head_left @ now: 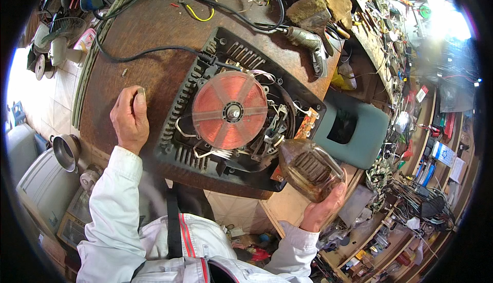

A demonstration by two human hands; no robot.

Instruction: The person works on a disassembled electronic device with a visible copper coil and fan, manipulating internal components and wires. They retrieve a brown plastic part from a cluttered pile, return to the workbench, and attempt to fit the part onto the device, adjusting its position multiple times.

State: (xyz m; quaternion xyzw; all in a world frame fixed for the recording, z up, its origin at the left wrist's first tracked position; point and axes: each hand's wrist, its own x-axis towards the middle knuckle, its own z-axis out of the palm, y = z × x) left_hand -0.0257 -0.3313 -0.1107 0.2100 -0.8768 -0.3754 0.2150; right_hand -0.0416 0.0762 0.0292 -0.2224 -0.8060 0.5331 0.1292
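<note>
An opened induction cooker in a black plastic case lies on the wooden table, its round copper coil exposed. My right hand grips a clear plastic bottle, brownish and see-through. The bottle tilts with its narrow neck toward the parts right of the coil. Beside that neck, an orange-brown circuit board runs along the case's right side. My left hand rests left of the case, apart from it, fingers curled into a loose fist. Nothing shows in it, though the palm side is hidden.
A black power cable crosses the wooden table to the case. A drill-like power tool lies at the back right. To the right are a grey-green plastic casing and cluttered shelves. A metal pan is at the left.
</note>
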